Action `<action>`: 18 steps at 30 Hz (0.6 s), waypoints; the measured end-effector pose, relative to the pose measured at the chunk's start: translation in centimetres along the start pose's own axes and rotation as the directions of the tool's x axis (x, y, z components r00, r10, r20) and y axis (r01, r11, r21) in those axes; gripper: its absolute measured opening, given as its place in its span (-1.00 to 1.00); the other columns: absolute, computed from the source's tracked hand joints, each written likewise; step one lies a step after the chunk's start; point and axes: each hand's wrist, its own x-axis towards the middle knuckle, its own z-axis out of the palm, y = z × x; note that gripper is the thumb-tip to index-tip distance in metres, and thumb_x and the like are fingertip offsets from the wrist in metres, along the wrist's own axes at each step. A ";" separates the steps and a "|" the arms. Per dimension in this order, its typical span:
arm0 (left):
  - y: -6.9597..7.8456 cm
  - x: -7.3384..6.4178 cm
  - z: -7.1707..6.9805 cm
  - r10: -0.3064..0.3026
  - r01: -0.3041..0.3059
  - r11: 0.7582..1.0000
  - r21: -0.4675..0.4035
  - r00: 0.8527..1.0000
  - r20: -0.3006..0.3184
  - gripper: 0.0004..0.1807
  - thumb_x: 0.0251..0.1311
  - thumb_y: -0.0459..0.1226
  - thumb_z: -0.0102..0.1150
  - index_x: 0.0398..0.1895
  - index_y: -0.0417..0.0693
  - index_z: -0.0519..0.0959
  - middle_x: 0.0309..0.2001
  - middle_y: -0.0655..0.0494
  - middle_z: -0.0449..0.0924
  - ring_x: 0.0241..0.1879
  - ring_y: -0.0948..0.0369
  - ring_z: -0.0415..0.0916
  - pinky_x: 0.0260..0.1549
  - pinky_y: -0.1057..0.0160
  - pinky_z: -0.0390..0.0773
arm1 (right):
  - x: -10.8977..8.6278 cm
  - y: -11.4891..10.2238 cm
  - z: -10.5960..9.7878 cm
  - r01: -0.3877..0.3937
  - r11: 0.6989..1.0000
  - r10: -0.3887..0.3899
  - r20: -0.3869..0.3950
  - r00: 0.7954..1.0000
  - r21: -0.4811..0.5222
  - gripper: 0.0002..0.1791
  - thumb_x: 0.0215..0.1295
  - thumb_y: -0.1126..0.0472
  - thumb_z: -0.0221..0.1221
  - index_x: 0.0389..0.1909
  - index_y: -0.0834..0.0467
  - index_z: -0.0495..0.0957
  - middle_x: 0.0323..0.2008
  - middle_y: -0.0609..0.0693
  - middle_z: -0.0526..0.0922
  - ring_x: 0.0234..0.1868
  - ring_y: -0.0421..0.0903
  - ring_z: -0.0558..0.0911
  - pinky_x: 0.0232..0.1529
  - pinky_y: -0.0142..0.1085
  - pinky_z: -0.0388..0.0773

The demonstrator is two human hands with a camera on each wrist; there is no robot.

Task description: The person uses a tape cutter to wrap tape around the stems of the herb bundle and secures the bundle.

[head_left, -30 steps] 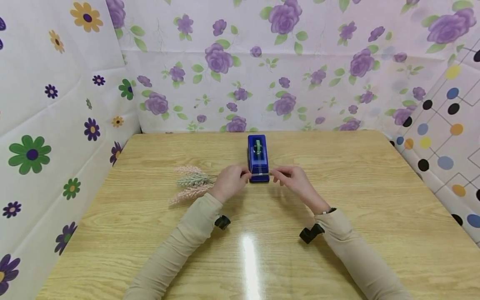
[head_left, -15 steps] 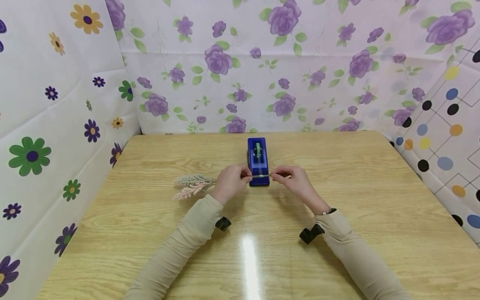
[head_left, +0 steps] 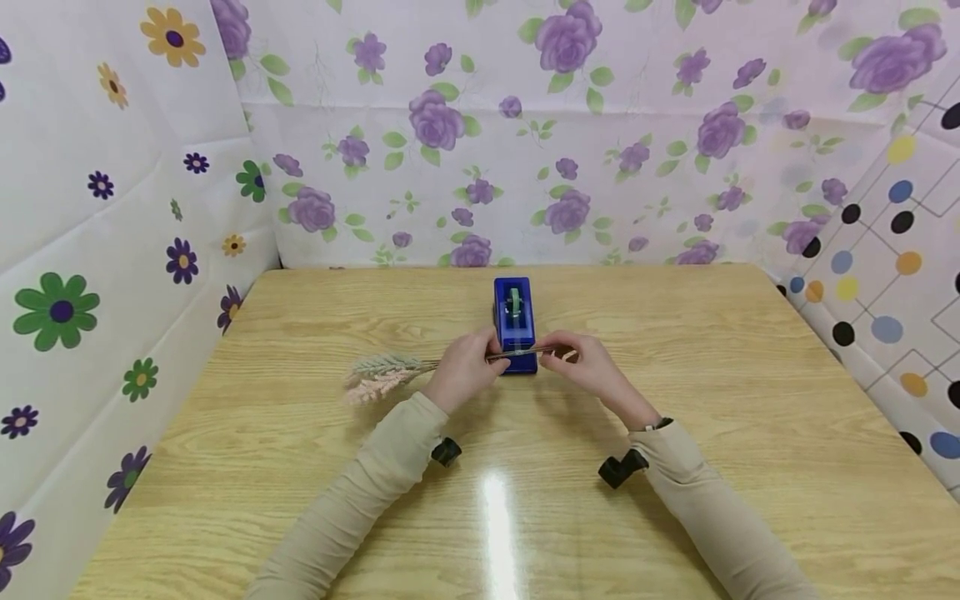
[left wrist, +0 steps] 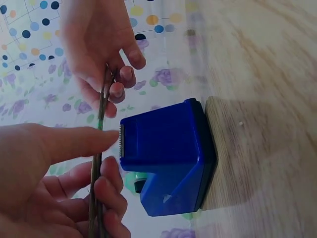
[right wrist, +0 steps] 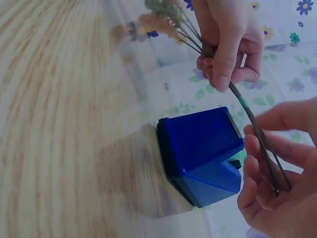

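My left hand [head_left: 467, 367] grips the thin stems of a small bunch of pink and pale green artificial flowers [head_left: 381, 377], whose heads point left. Farther along, the curled fingers of my right hand [head_left: 588, 362] hold the stem ends, seen also as a stem pair [right wrist: 267, 148] in the right wrist view. Between the hands the stems cross close over the front of a blue tape dispenser [head_left: 514, 321]. A strip of clear tape [head_left: 517, 340] runs from its green-looking roll toward the stems. The dispenser's toothed cutter [left wrist: 121, 141] faces the stems in the left wrist view.
The dispenser stands on a wooden table [head_left: 675, 333] around the middle of its far half. Floral cloth [head_left: 465, 183] hangs behind the table, with patterned cloths on both sides. A black wrist camera [head_left: 621, 468] sits at the right cuff, another [head_left: 446, 451] at the left.
The flower bunch has turned in the hands, its heads closer together and its stems now slanting up to the right. The dispenser has slid slightly nearer.
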 end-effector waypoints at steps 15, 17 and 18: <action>0.5 -0.2 0.3 0.032 -0.044 0.976 0.213 0.998 0.059 -0.68 0.45 -0.32 -0.10 -0.45 -0.24 0.57 -0.60 0.06 0.48 -0.62 0.22 0.33 -0.52 0.30 0.37 | 0.0 0.2 0.2 0.004 0.990 -0.013 -0.061 0.998 -0.143 -0.83 0.37 0.18 0.17 -0.21 0.17 0.69 -0.24 0.13 0.72 -0.39 -0.15 0.47 -0.38 -0.36 0.39; 0.5 -0.3 0.3 0.023 -0.037 0.977 0.211 0.997 0.067 -0.69 0.45 -0.31 -0.08 -0.41 -0.25 0.60 -0.52 0.01 0.59 -0.58 0.19 0.41 -0.46 0.26 0.44 | -0.1 0.2 0.3 0.005 0.990 -0.016 -0.071 0.997 -0.144 -0.84 0.36 0.18 0.18 -0.22 0.16 0.69 -0.24 0.09 0.72 -0.39 -0.14 0.48 -0.36 -0.35 0.39; 0.5 -0.3 0.3 0.025 -0.037 0.978 0.206 0.998 0.061 -0.70 0.44 -0.31 -0.06 -0.37 -0.26 0.62 -0.47 -0.02 0.64 -0.55 0.17 0.46 -0.42 0.23 0.48 | -0.1 0.2 0.3 0.006 0.990 -0.017 -0.074 0.997 -0.141 -0.84 0.36 0.18 0.19 -0.22 0.16 0.69 -0.23 0.09 0.72 -0.38 -0.13 0.48 -0.35 -0.34 0.40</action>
